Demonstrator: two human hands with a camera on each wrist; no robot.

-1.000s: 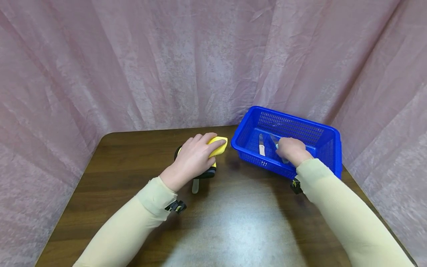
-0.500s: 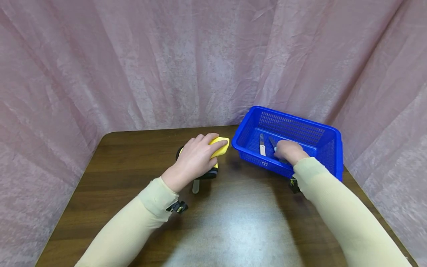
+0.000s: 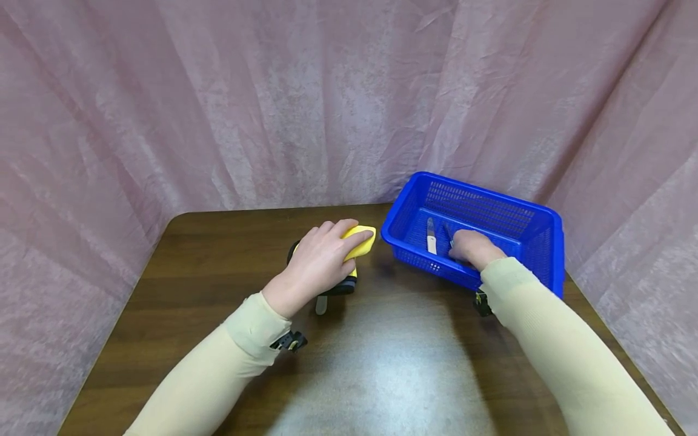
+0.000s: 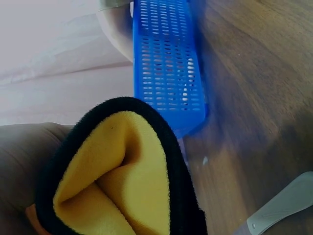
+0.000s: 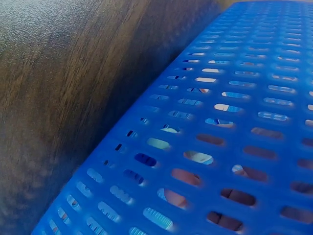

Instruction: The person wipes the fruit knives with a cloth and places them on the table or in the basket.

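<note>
My left hand (image 3: 316, 260) grips a folded yellow cloth (image 3: 361, 241) with black edging. In the left wrist view the cloth (image 4: 137, 181) shows its yellow folds inside the black border. Below it on the table lies a knife with a pale handle (image 3: 321, 304), its blade mostly hidden. Inside the blue basket (image 3: 473, 186), my right hand (image 3: 473, 247) has curled fingers round the handle of a knife (image 3: 448, 231); the blade points away, and the hand hides most of the handle. Left of it in the basket lies a white-handled knife (image 3: 431, 242).
The basket's slotted wall (image 5: 205, 122) fills most of the right wrist view and blocks sight of the right fingers. A brown wooden table (image 3: 207, 266) carries everything. Pink curtains (image 3: 300, 109) hang behind and at both sides.
My right hand has shifted slightly left inside the basket, and the knife blade under it now looks narrower, as if turned. The left hand keeps its hold on the cloth, almost still.
</note>
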